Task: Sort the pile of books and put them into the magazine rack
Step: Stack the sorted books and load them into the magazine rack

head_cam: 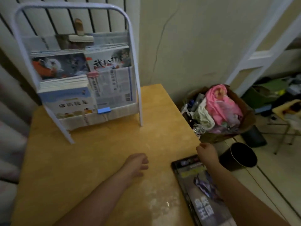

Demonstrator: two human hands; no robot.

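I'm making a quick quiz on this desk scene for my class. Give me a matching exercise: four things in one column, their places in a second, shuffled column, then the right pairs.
Things:
1. dark magazine
2. blue clip
3. black bin
4. pink cloth

Places:
A. on the floor, right of the table
B. flat on the table, under the right forearm
C. on top of the heap in the brown box
D. on the lower front edge of the magazine rack

Pairs: 1-B, 2-D, 3-A, 4-C
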